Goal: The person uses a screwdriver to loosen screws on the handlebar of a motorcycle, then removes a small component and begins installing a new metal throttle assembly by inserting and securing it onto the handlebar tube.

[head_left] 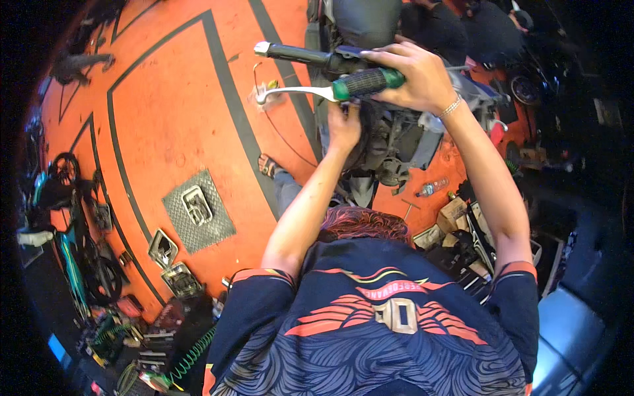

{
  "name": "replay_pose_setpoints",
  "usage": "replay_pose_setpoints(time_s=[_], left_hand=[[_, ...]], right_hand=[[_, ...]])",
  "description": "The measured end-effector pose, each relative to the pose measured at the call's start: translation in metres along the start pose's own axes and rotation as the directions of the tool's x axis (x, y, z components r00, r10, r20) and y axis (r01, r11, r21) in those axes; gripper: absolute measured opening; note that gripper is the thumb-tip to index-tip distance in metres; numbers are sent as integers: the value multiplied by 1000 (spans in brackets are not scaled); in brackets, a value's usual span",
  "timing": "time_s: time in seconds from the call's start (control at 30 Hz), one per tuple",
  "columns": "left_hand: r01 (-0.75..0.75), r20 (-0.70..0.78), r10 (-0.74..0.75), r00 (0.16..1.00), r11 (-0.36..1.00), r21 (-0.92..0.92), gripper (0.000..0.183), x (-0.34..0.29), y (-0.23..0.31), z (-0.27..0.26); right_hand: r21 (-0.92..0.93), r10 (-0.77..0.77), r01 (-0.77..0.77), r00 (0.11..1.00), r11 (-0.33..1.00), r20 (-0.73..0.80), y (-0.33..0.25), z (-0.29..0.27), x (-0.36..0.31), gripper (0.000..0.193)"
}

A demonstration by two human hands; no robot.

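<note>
A motorcycle's dark handlebar grip (297, 54) with a pale end cap reaches left in front of me. Below it, a silver lever (294, 92) with a rounded tip meets a green-and-black handle-like piece (366, 84); how the two join is unclear. My right hand (419, 72) closes round the right end of that handle, fingers above and thumb below. Just under its left end is my left hand (345, 125), fingers curled upward and partly hidden behind it. What they grip cannot be made out. Behind my hands stands the motorcycle's dark seat (363, 20).
A checkered metal plate (221, 224) bearing a chrome-edged part (197, 205) lies on the orange floor. Near the lever is a clear plastic bag (267, 98). Right of the motorcycle are a bottle (432, 188) and a cardboard box (453, 215). A teal two-wheeler (69, 264) stands far left.
</note>
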State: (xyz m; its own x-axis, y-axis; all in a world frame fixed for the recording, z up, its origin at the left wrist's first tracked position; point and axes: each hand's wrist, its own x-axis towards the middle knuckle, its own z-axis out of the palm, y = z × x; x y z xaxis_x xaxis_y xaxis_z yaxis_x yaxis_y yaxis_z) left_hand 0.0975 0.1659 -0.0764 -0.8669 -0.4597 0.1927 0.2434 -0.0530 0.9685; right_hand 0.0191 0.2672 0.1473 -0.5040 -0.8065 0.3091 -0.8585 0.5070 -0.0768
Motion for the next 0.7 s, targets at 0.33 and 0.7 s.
replay_pose_setpoints(time_s=[0.33, 0.7], left_hand=[[263, 180, -295, 938, 947, 182, 37, 23, 15, -1], [519, 370, -570, 733, 821, 237, 60, 14, 25, 0]], right_hand=[[281, 616, -549, 684, 787, -390, -34, -52, -165, 33], [494, 949, -810, -269, -316, 166, -245, 169, -455, 44]])
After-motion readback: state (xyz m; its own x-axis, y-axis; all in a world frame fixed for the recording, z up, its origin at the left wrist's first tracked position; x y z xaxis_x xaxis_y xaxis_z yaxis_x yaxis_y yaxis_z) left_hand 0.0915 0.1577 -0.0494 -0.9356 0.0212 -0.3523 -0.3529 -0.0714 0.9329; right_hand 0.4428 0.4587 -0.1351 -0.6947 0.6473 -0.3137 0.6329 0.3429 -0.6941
